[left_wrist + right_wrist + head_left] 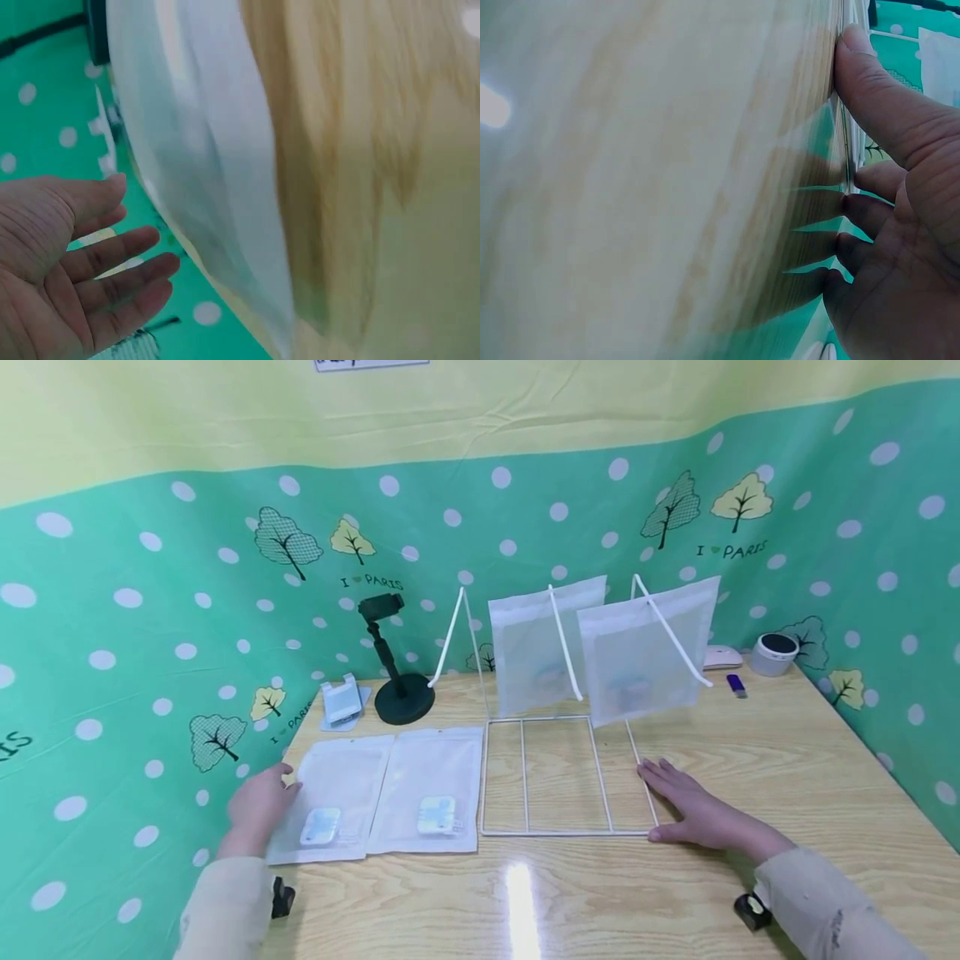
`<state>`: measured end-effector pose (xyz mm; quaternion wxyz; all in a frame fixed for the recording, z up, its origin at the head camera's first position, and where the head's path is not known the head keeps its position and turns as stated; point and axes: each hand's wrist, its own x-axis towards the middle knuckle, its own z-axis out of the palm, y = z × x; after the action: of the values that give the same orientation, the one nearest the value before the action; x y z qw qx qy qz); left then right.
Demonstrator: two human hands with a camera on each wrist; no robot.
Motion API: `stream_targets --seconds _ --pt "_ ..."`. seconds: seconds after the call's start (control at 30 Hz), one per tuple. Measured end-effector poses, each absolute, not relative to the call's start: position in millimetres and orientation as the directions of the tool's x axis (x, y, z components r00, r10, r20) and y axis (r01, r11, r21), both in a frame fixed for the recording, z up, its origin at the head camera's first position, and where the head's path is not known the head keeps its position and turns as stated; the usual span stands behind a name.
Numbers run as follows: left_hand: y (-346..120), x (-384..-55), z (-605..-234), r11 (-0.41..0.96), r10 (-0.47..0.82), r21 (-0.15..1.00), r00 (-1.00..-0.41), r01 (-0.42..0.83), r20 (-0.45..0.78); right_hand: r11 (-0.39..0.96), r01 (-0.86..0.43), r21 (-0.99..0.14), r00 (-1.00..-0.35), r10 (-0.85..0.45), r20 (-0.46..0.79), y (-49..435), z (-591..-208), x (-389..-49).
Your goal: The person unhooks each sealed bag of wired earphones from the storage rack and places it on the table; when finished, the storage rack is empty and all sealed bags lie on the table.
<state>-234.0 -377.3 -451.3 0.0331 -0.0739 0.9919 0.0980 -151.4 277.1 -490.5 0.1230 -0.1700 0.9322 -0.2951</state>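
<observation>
Two flat translucent zip pouches lie side by side on the table, a left pouch (pixel 341 777) and a right pouch (pixel 431 764). Inside each shows a small white and light-blue square item. My left hand (pixel 258 806) is beside the left pouch's outer edge, its fingers loose in the left wrist view. To the right stands a white wire rack (pixel 566 834) with upright bent arms. Two more pouches, one nearer the middle (pixel 525 643) and one at the right (pixel 648 652), stand upright among those arms. With fingers spread, my right hand (pixel 693 810) rests at the rack base's right side.
Behind the flat pouches are a black stand (pixel 405 697) and a small light-blue item (pixel 341 702). At the back right sit a white mouse (pixel 722 656), a purple USB stick (pixel 737 686) and a round white device (pixel 772 658). A dotted green curtain (pixel 480 552) borders the table.
</observation>
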Motion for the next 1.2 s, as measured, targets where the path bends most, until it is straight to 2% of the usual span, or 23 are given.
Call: stream_targets --seconds 0.1,0.37,0.6,0.83,1.0,1.2 --pt "-357.1 -232.2 -444.6 0.973 -0.096 0.209 -0.995 -0.098 -0.020 0.761 -0.258 -0.595 -0.910 -0.398 -0.115 276.4 -489.0 -150.4" --pt "-293.7 -223.0 -429.1 0.925 0.095 0.363 -0.993 0.112 0.066 0.749 -0.270 -0.605 -0.908 -0.407 -0.099 276.2 -487.8 -148.8" --pt "-244.2 -212.9 -430.0 0.831 0.229 0.510 -0.972 0.221 0.049 0.748 -0.265 -0.609 -0.909 -0.405 -0.102 275.8 -487.8 -149.3" --pt "-199.9 -204.1 -437.2 0.634 0.348 0.734 -0.937 0.242 0.008 0.745 -0.261 -0.613 -0.910 -0.402 -0.102 276.2 -485.3 -149.1" --pt "-173.6 -197.7 -446.6 0.592 0.439 0.739 -0.898 0.323 0.041 0.747 -0.259 -0.613 -0.909 -0.403 -0.107 275.6 -485.3 -149.0" --pt "-148.9 -193.4 -460.1 0.622 0.577 0.615 -0.815 0.485 0.059 0.748 -0.253 -0.613 -0.908 -0.402 -0.115 275.0 -485.4 -149.5"
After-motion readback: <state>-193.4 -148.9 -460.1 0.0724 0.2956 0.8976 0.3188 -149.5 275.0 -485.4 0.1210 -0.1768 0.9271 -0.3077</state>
